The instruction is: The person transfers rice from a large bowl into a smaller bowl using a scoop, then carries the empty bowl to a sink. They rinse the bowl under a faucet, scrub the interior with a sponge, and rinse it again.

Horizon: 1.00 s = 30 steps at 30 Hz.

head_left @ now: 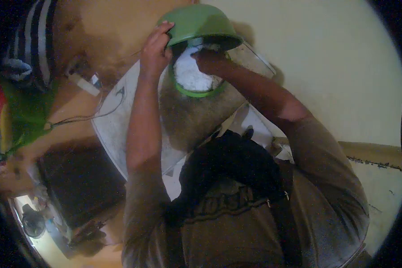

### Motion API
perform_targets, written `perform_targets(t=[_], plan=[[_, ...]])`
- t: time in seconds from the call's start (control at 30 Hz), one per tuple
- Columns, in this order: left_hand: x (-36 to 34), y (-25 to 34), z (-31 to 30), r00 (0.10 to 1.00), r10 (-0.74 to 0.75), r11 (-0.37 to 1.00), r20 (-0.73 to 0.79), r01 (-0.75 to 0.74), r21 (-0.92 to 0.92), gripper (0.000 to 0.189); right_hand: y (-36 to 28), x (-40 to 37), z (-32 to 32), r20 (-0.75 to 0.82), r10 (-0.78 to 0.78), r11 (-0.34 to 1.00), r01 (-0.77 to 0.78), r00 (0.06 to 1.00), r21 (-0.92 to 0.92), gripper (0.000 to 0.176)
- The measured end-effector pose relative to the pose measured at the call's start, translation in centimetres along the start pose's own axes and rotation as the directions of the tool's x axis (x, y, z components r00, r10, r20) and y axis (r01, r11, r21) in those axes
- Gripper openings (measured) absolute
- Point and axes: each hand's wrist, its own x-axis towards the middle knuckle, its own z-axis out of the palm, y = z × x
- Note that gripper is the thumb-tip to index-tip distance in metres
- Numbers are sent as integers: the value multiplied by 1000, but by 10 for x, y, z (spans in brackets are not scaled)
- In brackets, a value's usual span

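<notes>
A green plastic bowl [196, 21] is tilted on its side, its mouth facing down over a green-rimmed container [198, 94]. White, powdery-looking stuff [192, 73] fills the container; its kind is not clear. My left hand [156, 49] is closed on the left edge of the bowl, fingers on its outer side. Beneath the bowl's lower rim, my right hand [207, 61] reaches in over the white stuff. Shadow hides its fingers, so whether it grips anything does not show.
The container stands on a stained, light-coloured surface [183, 120] in front of me. A cord [78, 119] runs off its left side. A pale wall [326, 58] rises at the right. To the left are a dark box-like object [82, 178] and a striped cloth [33, 44].
</notes>
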Motion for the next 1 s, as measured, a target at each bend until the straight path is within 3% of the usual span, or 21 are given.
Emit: perform_targets(t=[0.17, 0.27, 0.33, 0.47, 0.53, 0.57, 0.67, 0.7, 0.73, 0.8, 0.87, 0.93, 1.0], plan=[[-2, -5, -3, 1000, 16, 1000, 14, -16, 7, 26, -14, -38, 3, -27, 8, 999, -7, 1000, 32, 34], [6, -9, -8, 996, 61, 998, -72, -59, 30, 26, -7, -36, -6, -83, -43, 999, 44, 996, 7, 38], [9, -5, -14, 997, 55, 995, -63, -49, 88, 25, -6, -29, -19, -10, 38, 998, -38, 999, -45, 42], [9, -16, -16, 995, -8, 998, -102, 14, 62, 24, 22, -26, -5, 142, 58, 994, -43, 988, -104, 55], [11, -17, -20, 987, -86, 994, -137, 94, 50, 24, 38, -33, 21, 236, -87, 961, 144, 968, -234, 55], [8, -23, -23, 986, -87, 994, -143, 95, 54, 24, 38, -33, 14, 235, -92, 960, 150, 967, -238, 55], [-8, -34, -40, 969, -153, 983, -195, 169, 68, 28, 33, -38, -1, 262, -118, 961, 177, 958, -212, 48], [-15, -29, -51, 947, -162, 970, -278, 205, 134, 42, 33, -38, -10, 172, -12, 999, 20, 985, -46, 47], [-21, -25, -62, 919, -163, 949, -359, 246, 198, 55, 32, -38, -19, 101, 109, 983, -123, 989, 138, 47], [-49, -29, -72, 820, -233, 882, -523, 405, 242, 46, 26, -38, -47, 153, 167, 978, -183, 974, 99, 46], [-85, -32, -76, 638, -436, 847, -635, 529, -51, 37, 23, -47, -41, 211, 225, 968, -243, 951, 62, 46], [-147, -51, -85, 540, -627, 737, -562, 644, -204, 36, 30, -63, -14, 229, 78, 997, -80, 970, 0, 51], [-150, -12, -95, 271, -826, 539, -494, 636, -553, 32, 35, -53, -38, 269, 77, 997, -78, 960, -6, 50]])
